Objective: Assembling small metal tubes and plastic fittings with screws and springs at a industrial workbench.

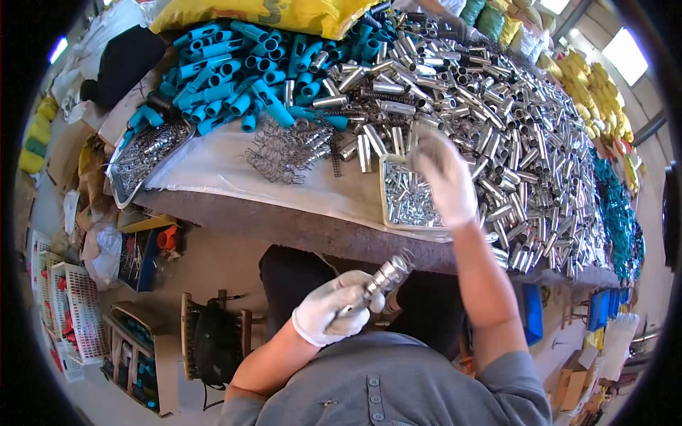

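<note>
My left hand (pixel 332 310), in a white glove, is closed round a shiny metal cylinder (pixel 388 275) in front of my body, below the table edge. A thin wire spring (pixel 407 257) sticks out of the cylinder's upper end. My right hand (pixel 446 177), also gloved, is over the right side of a shallow pale tray (pixel 384 206) at the table's front edge. Its fingers are smeared by motion, so I cannot tell whether they hold anything. Many small metal pins or screws (pixel 412 202) fill the tray. Beside it on the left lies a tangle of wire springs (pixel 280 153).
Chrome tubes (pixel 522 153) cover the table's right half. Teal plastic parts (pixel 220 74) are heaped at the back left, below a yellow sack (pixel 256 14). A metal tray of small parts (pixel 153 153) stands at the left corner. White plastic crates (pixel 79 312) stand on the floor at left.
</note>
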A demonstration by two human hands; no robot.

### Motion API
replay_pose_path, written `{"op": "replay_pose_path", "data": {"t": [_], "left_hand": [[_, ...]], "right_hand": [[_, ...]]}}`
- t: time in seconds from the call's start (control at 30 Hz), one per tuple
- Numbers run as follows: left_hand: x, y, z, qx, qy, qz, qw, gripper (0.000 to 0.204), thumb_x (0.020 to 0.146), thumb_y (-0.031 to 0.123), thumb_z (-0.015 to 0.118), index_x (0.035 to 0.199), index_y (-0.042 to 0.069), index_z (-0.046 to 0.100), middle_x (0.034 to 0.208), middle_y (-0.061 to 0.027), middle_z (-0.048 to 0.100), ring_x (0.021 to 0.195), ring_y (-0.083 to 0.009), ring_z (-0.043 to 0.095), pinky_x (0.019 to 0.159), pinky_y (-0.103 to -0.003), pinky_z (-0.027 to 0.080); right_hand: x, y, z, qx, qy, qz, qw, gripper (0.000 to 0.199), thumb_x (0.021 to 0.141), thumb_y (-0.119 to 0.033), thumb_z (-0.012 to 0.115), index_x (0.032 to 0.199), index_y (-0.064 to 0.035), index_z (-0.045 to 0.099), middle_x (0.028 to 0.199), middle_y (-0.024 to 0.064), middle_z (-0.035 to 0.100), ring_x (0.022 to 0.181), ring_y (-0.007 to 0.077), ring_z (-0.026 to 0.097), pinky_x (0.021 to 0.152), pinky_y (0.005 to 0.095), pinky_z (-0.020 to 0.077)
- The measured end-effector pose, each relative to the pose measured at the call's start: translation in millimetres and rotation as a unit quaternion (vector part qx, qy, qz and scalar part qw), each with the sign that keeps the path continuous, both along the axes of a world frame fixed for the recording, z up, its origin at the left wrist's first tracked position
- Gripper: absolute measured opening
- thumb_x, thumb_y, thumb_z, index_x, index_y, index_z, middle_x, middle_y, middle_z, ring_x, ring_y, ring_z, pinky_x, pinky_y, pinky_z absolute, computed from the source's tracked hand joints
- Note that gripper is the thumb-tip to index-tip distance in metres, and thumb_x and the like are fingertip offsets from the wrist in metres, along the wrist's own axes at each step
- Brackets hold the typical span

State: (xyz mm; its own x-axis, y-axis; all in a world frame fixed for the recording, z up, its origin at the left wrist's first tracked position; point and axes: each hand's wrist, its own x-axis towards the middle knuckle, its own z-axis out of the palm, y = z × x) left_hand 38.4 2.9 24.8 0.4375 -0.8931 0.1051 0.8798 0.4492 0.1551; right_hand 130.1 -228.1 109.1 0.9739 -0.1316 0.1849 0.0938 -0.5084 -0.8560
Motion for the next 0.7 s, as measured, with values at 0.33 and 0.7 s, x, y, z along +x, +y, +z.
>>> {"op": "replay_pose_path", "data": {"t": [0.33, 0.7], "left_hand": [[-14.5, 7.4, -4.9, 0.361, -0.019, 0.244, 0.900, 0.021, 0.093, 0.012, 0.052, 0.111, 0.003, 0.048, 0.089, -0.0084, 0.061, 0.043, -0.0058, 0.036, 0.037, -0.020, 0.028], [2.5, 25.0, -0.5, 0.301, 0.052, 0.248, 0.919, 0.025, 0.096, 0.028, 0.048, 0.110, 0.007, 0.049, 0.092, -0.0055, 0.057, 0.040, -0.0056, 0.028, 0.033, -0.020, 0.022]], "right_hand": [[154.6, 80.3, -14.5, -0.387, -0.092, 0.149, 0.906, 0.022, 0.085, -0.026, 0.053, 0.095, -0.0138, 0.068, 0.095, 0.0112, 0.066, 0.090, 0.0322, 0.062, 0.080, 0.0411, 0.0490], [186.6, 79.7, 3.5, -0.454, 0.000, 0.111, 0.884, 0.037, 0.075, -0.025, 0.056, 0.107, -0.0083, 0.061, 0.106, 0.0159, 0.064, 0.099, 0.0325, 0.061, 0.086, 0.0415, 0.0493]]}}
